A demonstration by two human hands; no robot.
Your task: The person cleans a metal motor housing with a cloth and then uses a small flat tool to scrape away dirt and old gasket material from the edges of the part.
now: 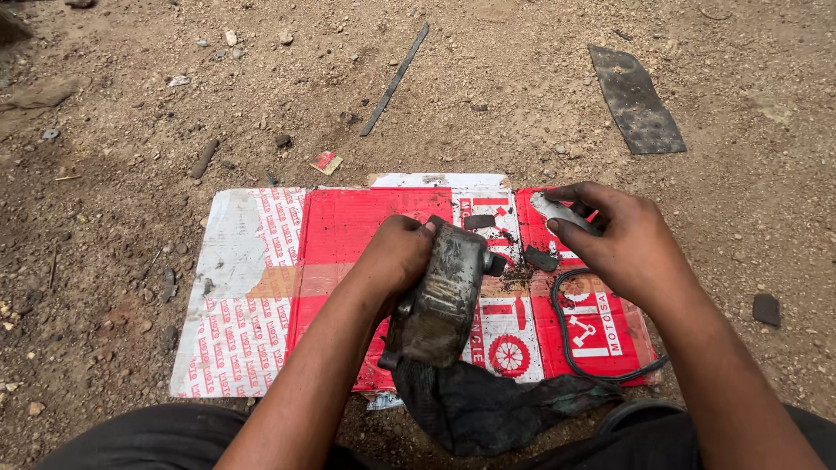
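Observation:
My left hand point(396, 257) grips a dirty, greasy grey metal engine cover point(442, 296) and holds it tilted above a flattened red and white cardboard sheet point(340, 231). To the right, my right hand point(623, 244) pinches a small flat grey metal piece point(557, 209) between thumb and fingers, just over the sheet's far right corner. Small dark scraps point(540, 258) lie on the cardboard between the two hands. A thin black rubber ring point(566, 335) curls on the cardboard under my right wrist.
A dark oily rag point(488, 405) hangs off the cardboard's near edge. On the bare dirt beyond lie a thin dark metal strip point(396, 78), a flat dark rectangular plate point(636, 100), stones, and a small red scrap point(326, 162).

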